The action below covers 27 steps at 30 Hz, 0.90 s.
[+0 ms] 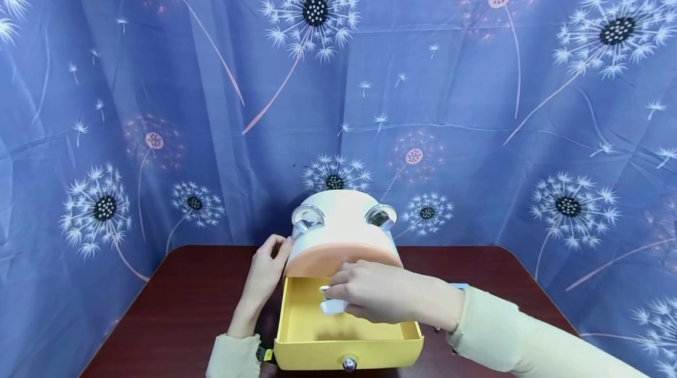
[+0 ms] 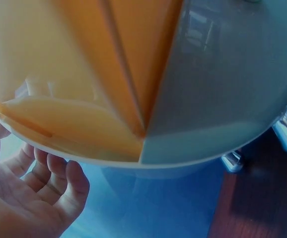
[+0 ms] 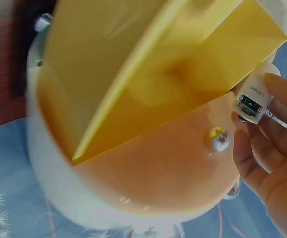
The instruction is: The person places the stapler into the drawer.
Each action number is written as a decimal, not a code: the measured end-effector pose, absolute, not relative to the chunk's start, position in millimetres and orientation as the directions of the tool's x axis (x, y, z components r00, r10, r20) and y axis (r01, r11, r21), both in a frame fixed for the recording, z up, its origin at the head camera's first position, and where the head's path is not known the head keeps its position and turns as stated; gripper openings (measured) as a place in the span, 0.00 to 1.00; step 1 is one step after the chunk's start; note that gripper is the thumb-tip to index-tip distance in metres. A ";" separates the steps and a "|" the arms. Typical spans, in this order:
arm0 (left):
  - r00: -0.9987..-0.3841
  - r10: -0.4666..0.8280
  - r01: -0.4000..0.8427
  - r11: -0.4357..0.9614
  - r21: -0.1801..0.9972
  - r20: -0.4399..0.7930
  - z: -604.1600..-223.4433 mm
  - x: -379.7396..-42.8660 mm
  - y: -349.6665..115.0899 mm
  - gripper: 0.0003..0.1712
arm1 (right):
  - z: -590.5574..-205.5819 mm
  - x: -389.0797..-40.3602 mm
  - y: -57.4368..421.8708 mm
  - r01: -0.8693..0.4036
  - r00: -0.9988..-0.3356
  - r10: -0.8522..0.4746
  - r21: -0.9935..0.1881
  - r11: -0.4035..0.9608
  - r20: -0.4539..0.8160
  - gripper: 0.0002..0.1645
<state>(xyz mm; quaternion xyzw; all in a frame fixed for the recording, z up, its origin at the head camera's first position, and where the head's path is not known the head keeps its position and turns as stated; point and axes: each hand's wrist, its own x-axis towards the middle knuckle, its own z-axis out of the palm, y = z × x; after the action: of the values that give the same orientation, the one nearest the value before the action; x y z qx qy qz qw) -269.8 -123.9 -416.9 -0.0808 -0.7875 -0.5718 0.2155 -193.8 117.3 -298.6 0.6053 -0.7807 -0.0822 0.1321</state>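
A white rounded cabinet has a peach upper front with a shiny knob. Below that front, its yellow drawer is pulled out. My right hand pinches a small white device with a dark window, printed lettering and a thin cord. In the head view this device overlaps the drawer's inside, close in front of the peach part. My left hand rests against the cabinet's left side; in the left wrist view its fingers bend loosely near the rim.
Two round chrome pieces stick up from the cabinet's top. A metal knob is on the drawer front. The dark red table ends at a blue dandelion-print curtain. Something light blue shows behind my right wrist.
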 end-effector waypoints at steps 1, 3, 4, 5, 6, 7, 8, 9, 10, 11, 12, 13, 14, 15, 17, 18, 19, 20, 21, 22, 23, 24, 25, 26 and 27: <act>-0.893 -0.120 0.375 0.334 0.865 0.433 -416.5 -269.8 -123.7 0.16 | -298.7 -194.4 112.4 -0.923 -0.237 -0.967 0.289 0.254 0.093 0.15; -0.893 -0.120 0.374 0.339 0.863 0.434 -415.8 -269.7 -123.3 0.16 | -299.5 -195.3 103.5 -0.922 -0.260 -0.964 0.284 0.264 0.052 0.16; -0.893 -0.119 0.373 0.341 0.863 0.433 -415.6 -269.7 -123.2 0.16 | -300.4 -195.9 99.2 -0.920 -0.273 -0.961 0.284 0.270 0.029 0.16; -0.894 -0.119 0.372 0.340 0.864 0.432 -415.2 -269.3 -123.2 0.16 | -301.4 -196.6 95.2 -0.918 -0.286 -0.958 0.285 0.275 0.003 0.17; -0.895 -0.119 0.370 0.338 0.865 0.430 -415.0 -269.1 -123.3 0.16 | -302.9 -197.3 91.6 -0.916 -0.295 -0.955 0.288 0.278 -0.017 0.17; -0.896 -0.119 0.370 0.336 0.866 0.429 -414.6 -268.8 -123.3 0.16 | -304.2 -198.1 88.4 -0.915 -0.301 -0.953 0.291 0.279 -0.033 0.17; -0.896 -0.118 0.370 0.336 0.866 0.429 -414.4 -268.6 -123.4 0.16 | -305.8 -198.9 85.4 -0.913 -0.305 -0.951 0.296 0.279 -0.043 0.17; -0.896 -0.116 0.371 0.334 0.867 0.428 -414.2 -268.4 -123.4 0.16 | -308.0 -199.9 82.8 -0.913 -0.307 -0.950 0.297 0.279 -0.052 0.17; -0.896 -0.115 0.372 0.333 0.866 0.429 -413.9 -268.2 -123.4 0.16 | -310.2 -201.0 80.6 -0.914 -0.303 -0.951 0.299 0.273 -0.057 0.16; -0.895 -0.117 0.372 0.335 0.865 0.430 -413.8 -268.0 -123.4 0.15 | -312.7 -202.1 78.6 -0.915 -0.297 -0.953 0.304 0.265 -0.063 0.16; -0.895 -0.116 0.373 0.336 0.865 0.431 -413.9 -268.0 -123.3 0.15 | -315.4 -203.2 76.5 -0.917 -0.290 -0.955 0.306 0.257 -0.069 0.16; -0.895 -0.116 0.372 0.337 0.865 0.431 -413.8 -267.8 -123.2 0.15 | -318.3 -204.3 74.5 -0.918 -0.285 -0.955 0.310 0.249 -0.076 0.15; -0.895 -0.117 0.372 0.337 0.865 0.430 -413.7 -267.6 -123.2 0.15 | -321.0 -205.2 72.4 -0.918 -0.283 -0.956 0.311 0.245 -0.083 0.14; -0.896 -0.116 0.372 0.335 0.866 0.429 -413.7 -267.5 -123.2 0.15 | -323.4 -206.1 70.4 -0.919 -0.280 -0.956 0.315 0.239 -0.091 0.13; -0.896 -0.116 0.372 0.332 0.867 0.429 -413.4 -267.3 -123.2 0.15 | -326.9 -208.1 66.3 -0.918 -0.276 -0.956 0.324 0.231 -0.101 0.11; -0.896 -0.116 0.374 0.327 0.868 0.429 -413.0 -267.2 -123.3 0.15 | -327.9 -208.8 64.3 -0.915 -0.278 -0.955 0.333 0.230 -0.104 0.10; -0.895 -0.116 0.376 0.323 0.869 0.430 -412.7 -267.2 -123.4 0.15 | -328.7 -209.6 62.3 -0.911 -0.281 -0.954 0.341 0.231 -0.105 0.09; -0.894 -0.116 0.379 0.317 0.870 0.432 -412.4 -267.1 -123.6 0.15 | -329.0 -210.4 59.9 -0.911 -0.282 -0.953 0.341 0.232 -0.106 0.07; -0.894 -0.116 0.381 0.314 0.870 0.434 -412.3 -267.2 -123.7 0.15 | -329.3 -211.2 57.5 -0.912 -0.281 -0.953 0.341 0.230 -0.110 0.05; -0.893 -0.117 0.382 0.313 0.869 0.435 -412.4 -267.4 -123.9 0.15 | -329.6 -212.1 54.9 -0.911 -0.277 -0.954 0.345 0.223 -0.115 0.04; -0.892 -0.119 0.383 0.315 0.868 0.436 -412.5 -267.6 -124.0 0.15 | -329.9 -212.7 52.2 -0.910 -0.274 -0.954 0.353 0.216 -0.123 0.03; -0.893 -0.120 0.380 0.319 0.868 0.434 -412.8 -267.6 -124.1 0.15 | -330.6 -213.3 49.3 -0.910 -0.272 -0.953 0.359 0.209 -0.135 0.03; -0.893 -0.120 0.378 0.320 0.869 0.433 -413.0 -267.5 -124.0 0.15 | -331.6 -213.9 46.6 -0.913 -0.272 -0.951 0.353 0.207 -0.148 0.05; -0.895 -0.119 0.375 0.323 0.869 0.430 -413.2 -267.5 -123.8 0.15 | -332.5 -214.2 44.1 -0.914 -0.280 -0.946 0.349 0.209 -0.167 0.06; -0.896 -0.116 0.373 0.327 0.868 0.428 -413.5 -267.4 -123.6 0.16 | -333.6 -214.5 42.0 -0.911 -0.294 -0.938 0.350 0.217 -0.184 0.06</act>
<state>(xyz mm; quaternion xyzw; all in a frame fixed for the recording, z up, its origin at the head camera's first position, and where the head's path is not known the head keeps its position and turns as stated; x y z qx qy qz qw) -267.4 -123.6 -413.5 -0.0817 -0.7863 -0.5742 0.2128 -214.5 42.0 -333.6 0.5933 -0.7793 -0.1990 0.0333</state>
